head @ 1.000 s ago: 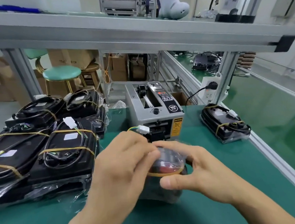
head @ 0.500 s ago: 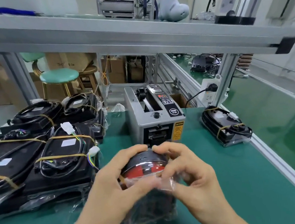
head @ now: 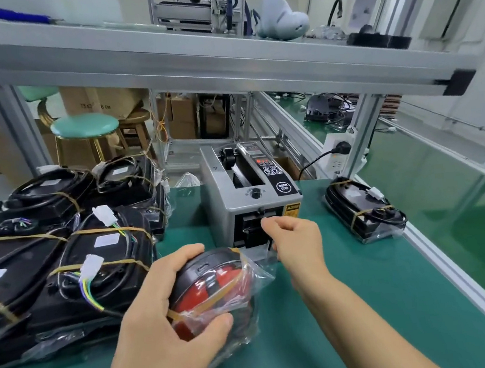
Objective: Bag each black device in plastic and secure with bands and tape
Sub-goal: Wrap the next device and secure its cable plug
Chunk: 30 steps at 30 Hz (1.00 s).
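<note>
Green-matted workbench (head: pixel 370 305) under an aluminium shelf frame. At our left, a stack of black bagged devices (head: pixel 63 264) with coiled cables, bound by tan rubber bands. Centre rear, a grey automatic tape dispenser (head: pixel 248 195). At right, one more black banded device in plastic (head: pixel 365 209), well apart. Our left hand (head: pixel 171 316) grips a round black-and-red device in a clear plastic bag (head: pixel 213 287), fingers curled over it, thumb pressing the bag. Our right hand (head: pixel 295 238) sits at the dispenser's outlet, fingers pinched together; on what, we cannot tell.
</note>
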Each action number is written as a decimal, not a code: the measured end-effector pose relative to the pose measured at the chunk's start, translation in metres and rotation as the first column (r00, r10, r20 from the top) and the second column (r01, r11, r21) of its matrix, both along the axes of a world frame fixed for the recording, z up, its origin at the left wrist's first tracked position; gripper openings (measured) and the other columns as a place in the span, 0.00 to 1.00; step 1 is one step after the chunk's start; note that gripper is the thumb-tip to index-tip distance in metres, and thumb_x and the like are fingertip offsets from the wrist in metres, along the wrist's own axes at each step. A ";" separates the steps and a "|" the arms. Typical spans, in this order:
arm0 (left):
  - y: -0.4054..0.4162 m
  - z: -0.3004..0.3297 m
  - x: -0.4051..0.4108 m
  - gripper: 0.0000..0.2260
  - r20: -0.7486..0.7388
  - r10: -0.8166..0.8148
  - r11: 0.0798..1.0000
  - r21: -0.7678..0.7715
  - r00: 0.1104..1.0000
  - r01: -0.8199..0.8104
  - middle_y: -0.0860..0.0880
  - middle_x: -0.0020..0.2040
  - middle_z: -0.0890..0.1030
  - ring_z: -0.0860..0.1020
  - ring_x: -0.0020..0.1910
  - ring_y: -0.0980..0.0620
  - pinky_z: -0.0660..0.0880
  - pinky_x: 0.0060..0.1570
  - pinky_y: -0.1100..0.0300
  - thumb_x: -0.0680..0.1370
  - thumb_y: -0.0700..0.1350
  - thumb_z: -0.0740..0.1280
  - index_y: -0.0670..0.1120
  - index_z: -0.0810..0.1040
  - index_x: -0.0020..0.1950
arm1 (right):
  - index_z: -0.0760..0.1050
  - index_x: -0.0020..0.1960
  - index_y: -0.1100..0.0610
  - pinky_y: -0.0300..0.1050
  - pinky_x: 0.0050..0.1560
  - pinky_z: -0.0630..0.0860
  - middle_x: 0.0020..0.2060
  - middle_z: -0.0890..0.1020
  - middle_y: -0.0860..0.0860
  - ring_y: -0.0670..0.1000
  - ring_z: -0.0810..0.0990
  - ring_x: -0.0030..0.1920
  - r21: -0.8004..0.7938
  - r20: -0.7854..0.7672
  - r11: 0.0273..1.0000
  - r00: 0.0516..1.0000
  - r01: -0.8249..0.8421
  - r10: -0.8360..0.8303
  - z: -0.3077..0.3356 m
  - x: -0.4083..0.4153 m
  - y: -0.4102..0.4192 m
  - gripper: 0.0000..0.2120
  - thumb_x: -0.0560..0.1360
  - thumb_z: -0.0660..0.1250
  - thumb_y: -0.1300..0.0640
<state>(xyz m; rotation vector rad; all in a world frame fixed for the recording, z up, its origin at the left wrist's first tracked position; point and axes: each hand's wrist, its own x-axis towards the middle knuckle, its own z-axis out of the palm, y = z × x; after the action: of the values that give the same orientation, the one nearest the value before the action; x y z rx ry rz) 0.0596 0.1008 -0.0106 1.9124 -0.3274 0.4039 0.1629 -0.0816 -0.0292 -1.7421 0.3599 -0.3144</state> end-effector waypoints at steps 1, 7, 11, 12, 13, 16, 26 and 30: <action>-0.001 0.001 -0.001 0.33 0.008 -0.002 1.000 0.001 1.000 0.002 0.61 0.51 0.80 0.81 0.44 0.62 0.72 0.41 0.78 0.60 0.40 0.79 0.66 0.74 0.57 | 0.80 0.39 0.65 0.45 0.38 0.68 0.26 0.70 0.50 0.51 0.64 0.33 -0.001 -0.014 1.000 1.000 0.017 -0.017 -0.001 0.001 0.002 0.11 0.73 0.71 0.57; -0.003 0.004 -0.004 0.29 0.010 -0.001 0.999 -0.042 1.000 0.001 0.62 0.50 0.79 0.79 0.45 0.63 0.70 0.41 0.79 0.58 0.43 0.74 0.63 0.76 0.56 | 0.80 0.34 0.52 0.46 0.37 0.75 0.29 0.79 0.50 0.50 0.73 0.31 0.049 -0.123 0.990 0.985 0.131 -0.124 0.003 0.010 0.005 0.08 0.71 0.73 0.57; -0.004 0.004 -0.005 0.31 -0.004 -0.011 0.998 -0.060 1.000 0.011 0.62 0.49 0.79 0.79 0.44 0.62 0.71 0.41 0.78 0.60 0.38 0.78 0.61 0.76 0.57 | 0.77 0.37 0.59 0.36 0.22 0.63 0.25 0.70 0.51 0.48 0.63 0.25 0.254 -0.221 0.957 0.972 0.141 -0.084 0.006 0.014 0.008 0.06 0.72 0.71 0.62; -0.004 0.004 -0.006 0.31 -0.018 -0.021 0.997 -0.071 1.000 0.020 0.62 0.50 0.79 0.79 0.44 0.62 0.71 0.41 0.78 0.59 0.39 0.78 0.61 0.76 0.57 | 0.76 0.37 0.59 0.36 0.21 0.61 0.25 0.69 0.51 0.48 0.62 0.25 0.291 -0.234 0.948 0.970 0.129 -0.061 0.006 0.013 0.007 0.07 0.73 0.70 0.62; -0.004 0.006 -0.007 0.31 -0.027 -0.028 0.996 -0.082 0.999 0.025 0.62 0.50 0.79 0.80 0.44 0.63 0.71 0.40 0.78 0.57 0.44 0.78 0.61 0.76 0.57 | 0.74 0.36 0.58 0.36 0.20 0.59 0.24 0.67 0.49 0.47 0.61 0.24 0.339 -0.234 0.934 0.972 0.111 -0.031 0.008 0.011 0.005 0.09 0.74 0.69 0.62; -0.001 0.011 -0.007 0.28 -0.057 -0.050 0.988 -0.148 0.997 0.041 0.64 0.50 0.79 0.79 0.45 0.64 0.70 0.41 0.79 0.55 0.61 0.72 0.64 0.77 0.55 | 0.68 0.35 0.55 0.33 0.21 0.56 0.22 0.65 0.45 0.42 0.59 0.21 0.522 -0.166 0.852 0.979 -0.018 0.122 0.021 -0.006 -0.011 0.14 0.76 0.66 0.64; -0.013 0.004 -0.010 0.26 0.048 0.053 0.982 -0.187 0.997 -0.043 0.60 0.57 0.76 0.76 0.55 0.61 0.71 0.45 0.77 0.61 0.56 0.69 0.60 0.75 0.59 | 0.82 0.32 0.51 0.37 0.58 0.65 0.50 0.83 0.39 0.33 0.77 0.55 0.183 -0.044 0.767 0.774 -0.615 0.631 0.099 -0.093 0.010 0.04 0.64 0.74 0.53; -0.023 -0.003 -0.020 0.30 0.044 0.134 0.965 -0.235 0.990 -0.121 0.58 0.54 0.77 0.78 0.53 0.60 0.75 0.42 0.73 0.57 0.49 0.76 0.65 0.72 0.57 | 0.81 0.33 0.56 0.31 0.52 0.63 0.47 0.84 0.40 0.29 0.74 0.56 0.177 -0.082 0.768 0.768 -0.616 0.635 0.093 -0.096 0.018 0.07 0.70 0.71 0.61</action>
<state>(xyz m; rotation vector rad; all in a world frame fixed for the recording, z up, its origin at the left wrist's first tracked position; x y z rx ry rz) 0.0400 0.0776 -0.0134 1.6995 -0.1869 0.5609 0.0668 -0.0635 0.0633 -1.6427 -0.1209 0.3188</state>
